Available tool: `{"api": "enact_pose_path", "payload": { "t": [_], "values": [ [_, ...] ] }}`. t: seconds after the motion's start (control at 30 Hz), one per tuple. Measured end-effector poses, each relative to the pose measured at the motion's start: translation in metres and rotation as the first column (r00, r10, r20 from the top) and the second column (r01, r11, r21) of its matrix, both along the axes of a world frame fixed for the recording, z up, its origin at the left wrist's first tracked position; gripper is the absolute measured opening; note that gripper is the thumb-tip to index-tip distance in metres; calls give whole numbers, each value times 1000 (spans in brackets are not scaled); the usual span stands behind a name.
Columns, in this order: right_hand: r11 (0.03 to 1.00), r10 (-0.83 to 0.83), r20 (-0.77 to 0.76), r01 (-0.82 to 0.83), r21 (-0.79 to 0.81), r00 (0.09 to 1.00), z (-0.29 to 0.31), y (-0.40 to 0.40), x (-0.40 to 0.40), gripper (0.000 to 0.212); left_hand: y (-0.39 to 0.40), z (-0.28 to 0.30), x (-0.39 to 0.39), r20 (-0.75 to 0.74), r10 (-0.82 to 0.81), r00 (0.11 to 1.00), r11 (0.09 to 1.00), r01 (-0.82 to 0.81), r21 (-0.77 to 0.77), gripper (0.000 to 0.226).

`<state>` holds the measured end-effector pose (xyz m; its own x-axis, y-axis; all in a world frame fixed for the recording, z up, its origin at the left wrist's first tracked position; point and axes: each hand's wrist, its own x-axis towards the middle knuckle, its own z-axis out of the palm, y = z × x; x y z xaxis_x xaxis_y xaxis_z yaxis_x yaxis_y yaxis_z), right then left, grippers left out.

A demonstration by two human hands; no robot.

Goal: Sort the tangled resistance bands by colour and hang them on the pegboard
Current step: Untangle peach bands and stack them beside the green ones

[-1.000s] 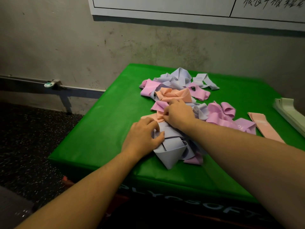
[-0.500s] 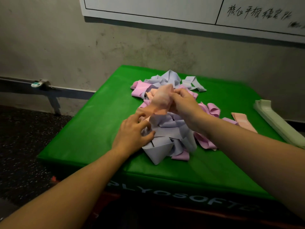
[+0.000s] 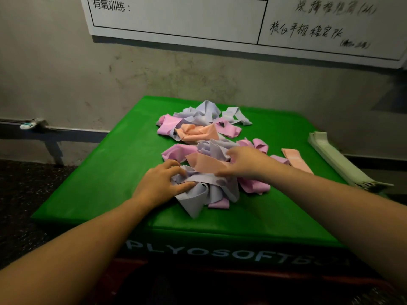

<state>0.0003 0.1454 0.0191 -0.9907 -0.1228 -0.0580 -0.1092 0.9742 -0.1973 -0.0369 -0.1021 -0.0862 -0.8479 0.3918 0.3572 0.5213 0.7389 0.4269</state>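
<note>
Both hands are working in the near clump of tangled resistance bands [image 3: 209,164]. The left hand [image 3: 159,183] is curling its fingers and thumb round a lilac band [image 3: 198,180] at the front of the heap, apparently pinning that clump so it is not dragging along when another strip is being drawn out. The right hand [image 3: 244,161] is reaching across from the other side with fingers bent over a peach band [image 3: 204,161]; motion blur is hiding whether it is actually pinching the strip or only pressing on it, so I cannot tell. The bands are lying on the green top of a padded box [image 3: 92,183] serving as the counter, whose dark front face is showing pale lettering that reads "PLYOSOFTB", the end trailing out of sight. To the right, one peach band [image 3: 295,159] is lying flat and apart from the tangle, seemingly the start of a sorted colour. Farther back, a second cluster [image 3: 198,124] of pink, lilac and peach is waiting untouched. A pale green folded stack [image 3: 339,164] is resting along the right edge. On the wall, a whiteboard [image 3: 176,18] is carrying the printed heading "有氧训练:" and blurred handwritten Chinese. No pegboard is in view.
</note>
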Motion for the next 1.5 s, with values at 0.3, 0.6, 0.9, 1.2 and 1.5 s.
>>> {"api": "enact_pose_path", "payload": {
  "t": [0.3, 0.6, 0.9, 1.2, 1.5],
  "values": [
    [896, -181, -220, 68, -439, 958, 16, 19, 25, 19, 15, 15, 1, 200, 149, 968, 988, -141, -58, 47],
    [612, -289, -32, 160, -774, 957, 34, 30, 75, 19, 46, 71, 41, 191, -139, 972, 969, 94, 229, 56],
    [223, -203, 140, 185, -957, 969, 34, 39, 124, 33, 94, 91, 130, 448, -508, 736, 648, -16, 762, 56],
    [275, -104, 185, 206, -939, 977, 41, 52, 174, 23, 103, 99, 173, 512, -505, 695, 589, -157, 793, 37],
    [672, -241, 129, 261, -693, 962, 30, 66, 211, 19, 102, 130, 186, 424, -462, 779, 503, -164, 848, 6]
  ]
}}
